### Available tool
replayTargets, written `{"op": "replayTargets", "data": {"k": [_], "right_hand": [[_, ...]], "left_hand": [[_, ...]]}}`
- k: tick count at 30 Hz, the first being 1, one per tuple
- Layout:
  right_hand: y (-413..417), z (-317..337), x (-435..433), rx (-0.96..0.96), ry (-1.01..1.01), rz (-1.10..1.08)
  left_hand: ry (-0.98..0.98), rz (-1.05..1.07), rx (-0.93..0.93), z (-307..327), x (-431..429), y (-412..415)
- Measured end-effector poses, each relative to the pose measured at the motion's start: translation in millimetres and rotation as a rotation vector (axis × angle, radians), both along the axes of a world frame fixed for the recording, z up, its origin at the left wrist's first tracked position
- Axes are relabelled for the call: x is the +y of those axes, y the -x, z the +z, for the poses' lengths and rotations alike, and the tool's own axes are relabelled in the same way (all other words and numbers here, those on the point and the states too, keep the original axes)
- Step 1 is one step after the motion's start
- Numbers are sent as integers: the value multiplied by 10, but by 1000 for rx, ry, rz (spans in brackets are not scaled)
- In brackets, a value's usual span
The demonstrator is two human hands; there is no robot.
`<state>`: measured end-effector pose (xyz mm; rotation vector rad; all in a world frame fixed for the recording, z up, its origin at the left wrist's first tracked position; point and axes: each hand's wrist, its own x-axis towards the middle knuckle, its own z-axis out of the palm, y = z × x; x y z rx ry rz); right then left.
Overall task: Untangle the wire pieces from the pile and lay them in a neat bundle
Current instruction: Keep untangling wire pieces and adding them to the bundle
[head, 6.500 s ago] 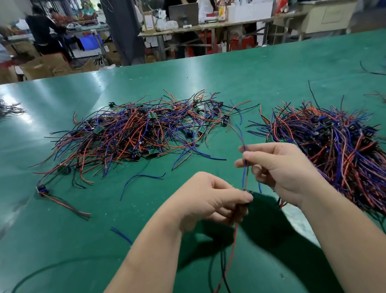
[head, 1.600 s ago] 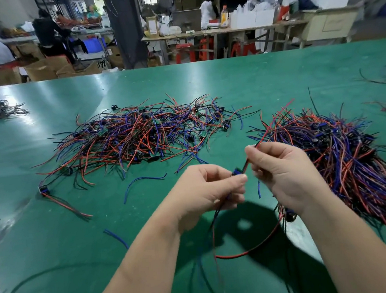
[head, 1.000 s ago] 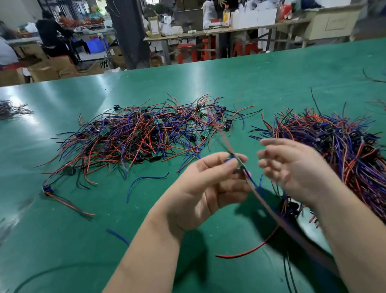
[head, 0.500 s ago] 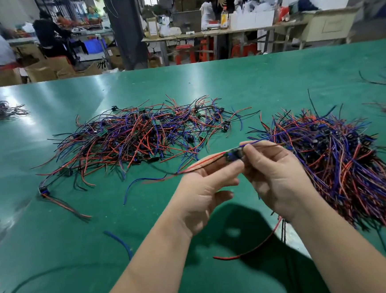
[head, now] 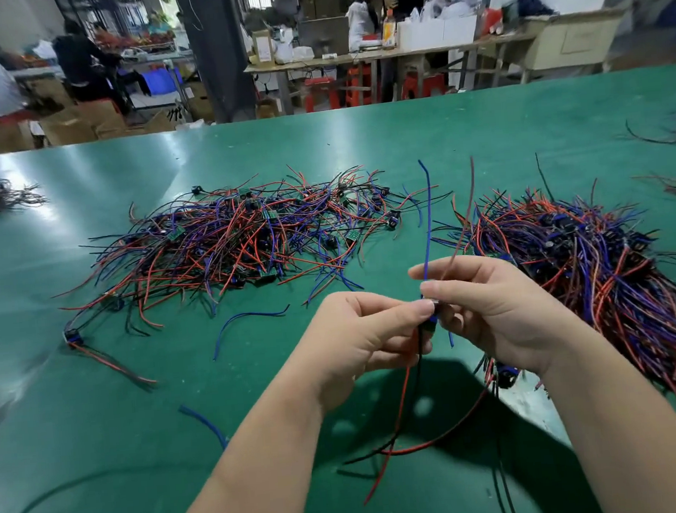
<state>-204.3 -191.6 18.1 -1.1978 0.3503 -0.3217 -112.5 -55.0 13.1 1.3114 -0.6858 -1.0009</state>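
- A wire piece [head: 428, 225] is being held above the near middle of the green table [head: 359, 141]; its small dark connector is being pinched between the two hands; a blue lead and a blurred reddish lead are pointing up and away from it; a red and a black lead are hanging down to the table.
- The left hand [head: 358, 335] is being kept curled; the connector is being pinched from the left by its thumb and forefinger.
- The right hand [head: 495, 317] is being kept partly curled; the same connector is being gripped from the right by its thumb and fingertips.
- The tangled pile [head: 246, 239] is lying beyond the hands, left of centre.
- The bundle [head: 596, 272] is lying just right of the right hand; its wires are running roughly one way, far left to near right.
- A loose blue wire [head: 248, 318] is lying between the pile and the left hand.
- More wire ends are showing under the right wrist; whether they are being held cannot be told.
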Motion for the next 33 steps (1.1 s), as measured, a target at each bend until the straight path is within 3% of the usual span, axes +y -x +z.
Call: {"op": "replayTargets", "data": {"k": [8, 12, 16, 22, 24, 26, 28, 31, 33], "right_hand": [[66, 19, -18, 71, 64, 45], [10, 56, -37, 10, -32, -252], [16, 67, -105, -185, -115, -573], [28, 43, -116, -336, -186, -669], [79, 72, -204, -375, -237, -722], [94, 72, -259, -333, -231, -749], [54, 26, -219, -254, -89, -779], [5, -21, -77, -183, 416, -837], [-12, -40, 7, -170, 659, -691]], "left_hand": [[-81, -153, 24, 11, 35, -5], [-159, -288, -40, 11, 102, -40], [-240, -380, -137, -15, 122, -42], [-343, -473, -271, -3, 193, -141], [-364, -407, -334, -36, 180, -154], [-293, -177, -301, -71, 108, -150], [-188, 64, -155, -99, 25, -144], [-92, 293, -28, -119, -32, -169], [-27, 350, 20, -106, -32, -190]]}}
